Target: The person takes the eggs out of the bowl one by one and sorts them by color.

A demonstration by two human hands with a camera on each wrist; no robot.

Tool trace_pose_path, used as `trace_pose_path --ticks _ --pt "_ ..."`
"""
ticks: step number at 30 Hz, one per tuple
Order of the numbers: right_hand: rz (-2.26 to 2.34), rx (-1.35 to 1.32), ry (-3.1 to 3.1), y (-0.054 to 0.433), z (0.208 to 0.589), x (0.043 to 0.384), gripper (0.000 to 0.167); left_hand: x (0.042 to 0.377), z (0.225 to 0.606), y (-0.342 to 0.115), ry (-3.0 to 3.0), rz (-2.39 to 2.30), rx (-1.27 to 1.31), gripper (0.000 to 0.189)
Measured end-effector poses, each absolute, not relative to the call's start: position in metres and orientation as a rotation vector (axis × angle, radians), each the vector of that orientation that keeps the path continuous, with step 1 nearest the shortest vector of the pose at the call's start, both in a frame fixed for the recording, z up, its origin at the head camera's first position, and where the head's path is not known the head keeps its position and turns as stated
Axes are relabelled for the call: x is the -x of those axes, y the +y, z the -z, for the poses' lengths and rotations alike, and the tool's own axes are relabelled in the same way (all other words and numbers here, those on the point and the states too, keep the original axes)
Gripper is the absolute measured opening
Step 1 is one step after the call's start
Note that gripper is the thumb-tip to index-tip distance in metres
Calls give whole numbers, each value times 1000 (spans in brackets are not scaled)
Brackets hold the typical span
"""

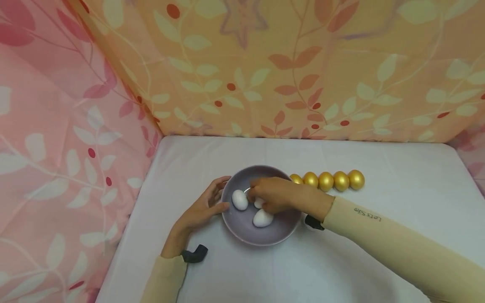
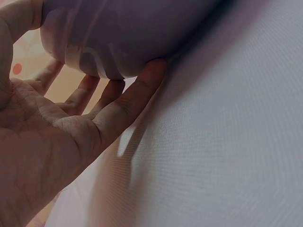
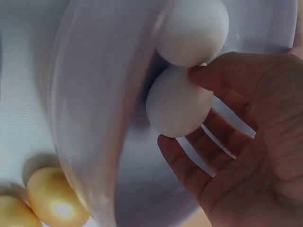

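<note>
A round purple-grey bowl [image 1: 246, 233] stands on the table with white eggs inside. My left hand [image 1: 202, 210] holds the bowl at its left side, thumb at the rim and fingers spread against the outer wall [image 2: 118, 38]. Reaching in from the right, my right hand [image 1: 274, 194] has its thumb and fingers around one white egg [image 3: 179, 101], which the hand partly covers in the head view. Close beside that one, another white egg [image 1: 263, 218] lies toward the near side. A further white egg [image 1: 240, 200] rests near the left wall.
Several golden eggs [image 1: 326, 181] form a row on the white tablecloth [image 1: 235, 277], right of the bowl; the nearest is partly hidden by the bowl and right hand. Patterned cloth walls [image 1: 212, 84] close off the back and left. Each wrist carries a dark mount [image 1: 195, 254].
</note>
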State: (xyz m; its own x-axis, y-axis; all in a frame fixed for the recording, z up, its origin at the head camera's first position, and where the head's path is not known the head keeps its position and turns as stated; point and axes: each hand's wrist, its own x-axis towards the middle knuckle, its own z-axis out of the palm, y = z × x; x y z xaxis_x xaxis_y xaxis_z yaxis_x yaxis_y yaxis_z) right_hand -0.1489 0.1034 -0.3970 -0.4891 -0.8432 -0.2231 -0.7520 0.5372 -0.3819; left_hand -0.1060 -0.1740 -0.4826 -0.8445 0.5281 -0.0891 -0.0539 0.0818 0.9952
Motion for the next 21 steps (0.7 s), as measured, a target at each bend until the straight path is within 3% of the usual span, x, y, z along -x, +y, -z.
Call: trace_pose_path --ticks 10,21 --pt "287 1275 2350 105 393 151 39 107 484 -173 1964 -1798 -447 75" --pt "292 1250 2356 107 393 150 38 105 481 -172 1947 -1810 -450 74"
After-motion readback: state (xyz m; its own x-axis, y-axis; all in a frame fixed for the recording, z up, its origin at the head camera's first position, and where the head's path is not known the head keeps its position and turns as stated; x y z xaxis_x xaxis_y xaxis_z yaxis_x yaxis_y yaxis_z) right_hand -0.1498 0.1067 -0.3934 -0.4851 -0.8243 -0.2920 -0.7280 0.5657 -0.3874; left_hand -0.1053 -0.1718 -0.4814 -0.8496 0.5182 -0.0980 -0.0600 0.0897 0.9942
